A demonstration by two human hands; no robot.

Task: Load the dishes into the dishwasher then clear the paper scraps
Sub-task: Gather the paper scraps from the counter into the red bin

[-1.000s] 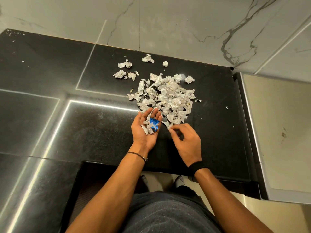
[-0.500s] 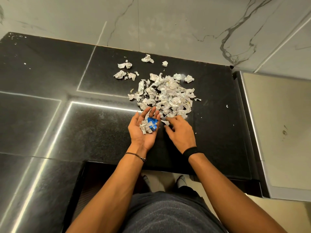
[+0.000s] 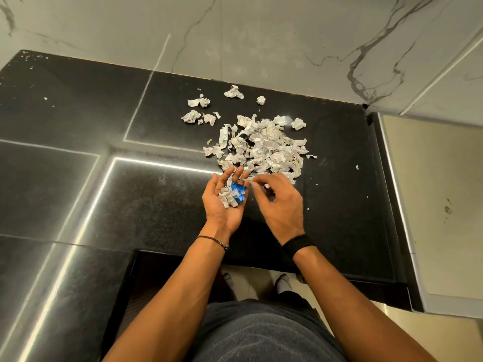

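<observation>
A heap of crumpled white paper scraps (image 3: 264,147) lies on the black stone counter (image 3: 339,210), with a few stray scraps (image 3: 198,102) behind it to the left. My left hand (image 3: 220,212) is palm up at the heap's near edge, fingers nearly straight, cradling a small bunch of white scraps and a blue foil piece (image 3: 236,193). My right hand (image 3: 283,205) hovers just right of it, and its thumb and fingers pinch a small white scrap (image 3: 249,181) beside the left fingertips. No dishes or dishwasher are in sight.
A marble-patterned wall (image 3: 261,35) rises behind the counter. A steel surface (image 3: 431,205) adjoins the counter on the right. Tiny white flecks (image 3: 357,167) dot the counter right of the heap. My feet show on the floor below the counter's near edge (image 3: 261,262).
My right hand reached into the heap's near edge, then drew back toward my left palm with a scrap pinched. My left hand stayed put with its small bunch.
</observation>
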